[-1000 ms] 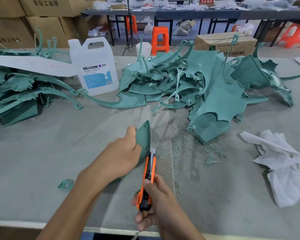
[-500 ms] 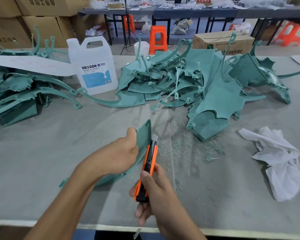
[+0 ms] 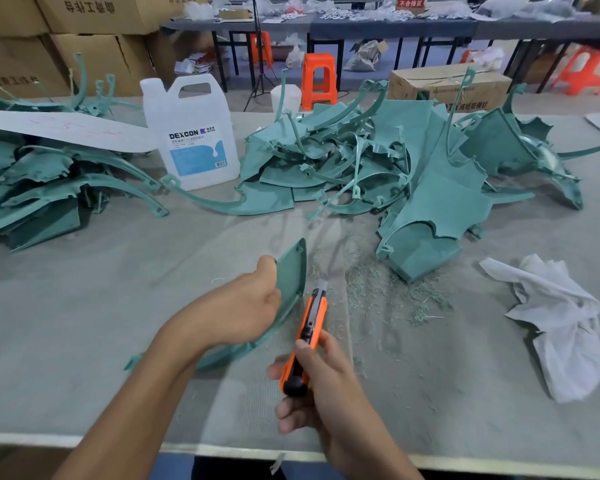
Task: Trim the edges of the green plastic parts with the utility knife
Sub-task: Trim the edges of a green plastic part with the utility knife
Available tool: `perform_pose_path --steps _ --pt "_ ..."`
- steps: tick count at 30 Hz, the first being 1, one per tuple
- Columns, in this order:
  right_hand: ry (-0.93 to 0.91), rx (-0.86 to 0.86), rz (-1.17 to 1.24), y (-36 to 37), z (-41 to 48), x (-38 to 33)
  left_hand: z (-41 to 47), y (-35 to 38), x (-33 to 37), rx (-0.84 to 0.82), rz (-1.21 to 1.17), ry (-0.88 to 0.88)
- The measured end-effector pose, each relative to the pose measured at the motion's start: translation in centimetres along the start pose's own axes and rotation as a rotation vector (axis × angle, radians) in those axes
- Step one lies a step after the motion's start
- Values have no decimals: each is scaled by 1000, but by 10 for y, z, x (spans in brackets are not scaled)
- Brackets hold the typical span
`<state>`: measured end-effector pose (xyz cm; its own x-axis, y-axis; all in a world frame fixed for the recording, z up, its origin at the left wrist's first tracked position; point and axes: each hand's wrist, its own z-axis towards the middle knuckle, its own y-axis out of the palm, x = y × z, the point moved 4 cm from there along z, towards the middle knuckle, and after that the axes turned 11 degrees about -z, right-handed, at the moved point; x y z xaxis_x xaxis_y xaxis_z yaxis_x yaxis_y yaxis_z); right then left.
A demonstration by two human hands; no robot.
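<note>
Now | left hand (image 3: 246, 306) grip clamped on green part (image 3: 291, 268), held up well on the near side of the white jug (image 3: 191, 133) | right hand (image 3: 326, 386) grip clamped on utility knife (image 3: 309, 327), blade just beside the part's edge | best, I think: push away from fingers, thin shaves

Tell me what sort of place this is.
Probably a small factory's finishing workshop: heaps of identical green plastic parts cover the worktable, trimming shavings lie beside them, and stacked cardboard cartons stand behind.

Matt green plastic part (image 3: 290, 271), glossy orange plastic knife (image 3: 307, 336), crumpled white cloth (image 3: 561, 323), rough grey tabletop (image 3: 84, 306).
</note>
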<state>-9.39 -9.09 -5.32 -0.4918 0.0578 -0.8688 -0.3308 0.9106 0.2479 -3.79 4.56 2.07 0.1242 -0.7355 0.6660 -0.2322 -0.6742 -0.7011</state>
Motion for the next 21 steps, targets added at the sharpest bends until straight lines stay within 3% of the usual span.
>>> perform_pose_path --steps 9,17,21 --pt "-38 -56 28 26 -1 10 1 3 2 -10 5 -8" --pt "-387 -119 -129 19 -10 -37 -1 -1 2 -70 -71 -34" --pt "-297 -22 -62 4 -7 -30 0 -2 1 -34 -6 -37"
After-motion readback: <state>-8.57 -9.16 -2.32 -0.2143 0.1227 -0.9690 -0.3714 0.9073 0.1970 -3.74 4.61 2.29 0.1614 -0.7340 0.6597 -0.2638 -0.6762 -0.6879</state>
